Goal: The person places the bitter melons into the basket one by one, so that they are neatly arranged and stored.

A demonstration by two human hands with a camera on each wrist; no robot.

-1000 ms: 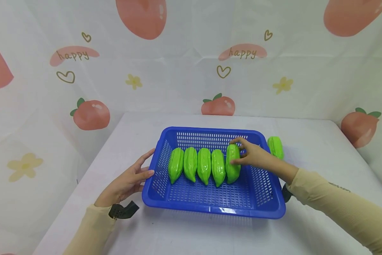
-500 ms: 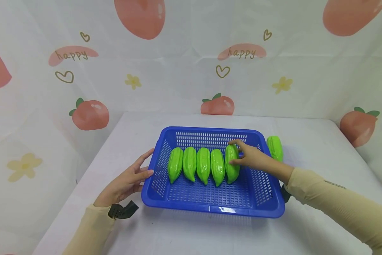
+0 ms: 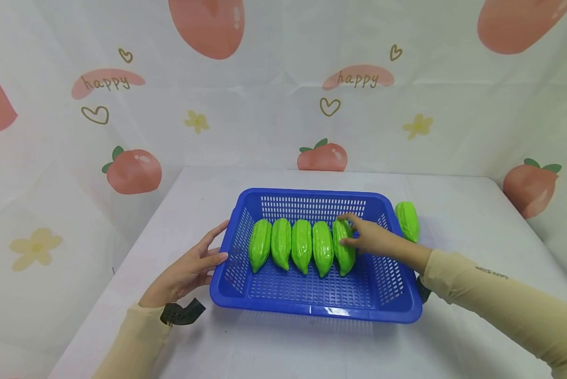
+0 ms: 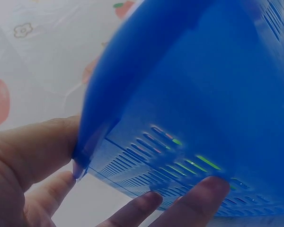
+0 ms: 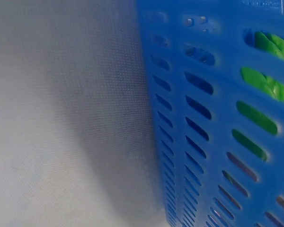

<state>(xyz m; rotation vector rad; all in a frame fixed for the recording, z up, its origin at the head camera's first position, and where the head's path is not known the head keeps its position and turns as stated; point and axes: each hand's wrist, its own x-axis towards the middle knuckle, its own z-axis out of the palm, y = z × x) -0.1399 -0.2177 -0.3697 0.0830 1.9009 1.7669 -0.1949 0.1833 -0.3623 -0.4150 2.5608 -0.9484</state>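
A blue plastic basket [image 3: 312, 311] with slotted walls stands on the table, holding a row of glossy green bitter melons [image 3: 301, 247], tips toward me. My right hand [image 3: 372, 237] reaches over the right rim and pinches the rightmost bitter melon [image 3: 344, 258] between thumb and fingers, beside the others. My left hand [image 3: 193, 268] touches the basket's left side with fairly straight, spread fingers. In the left wrist view, fingertips [image 4: 213, 189] lie against the slotted outer wall. The right wrist view shows the outside of the basket wall [image 5: 180, 156], green melon showing through its slots; the right hand is hidden there.
Another green bitter melon [image 3: 408, 221] lies on the white table [image 3: 468, 226] just outside the basket's right rim. A printed cloth backdrop [image 3: 264, 137] hangs behind the table. Black wrist cameras sit on both wrists, the left wrist camera [image 3: 183, 313] showing plainly.
The right hand has moved slightly down with the rightmost bitter melon, whose lower tip now sits a little nearer me. The left hand stays in place on the basket.
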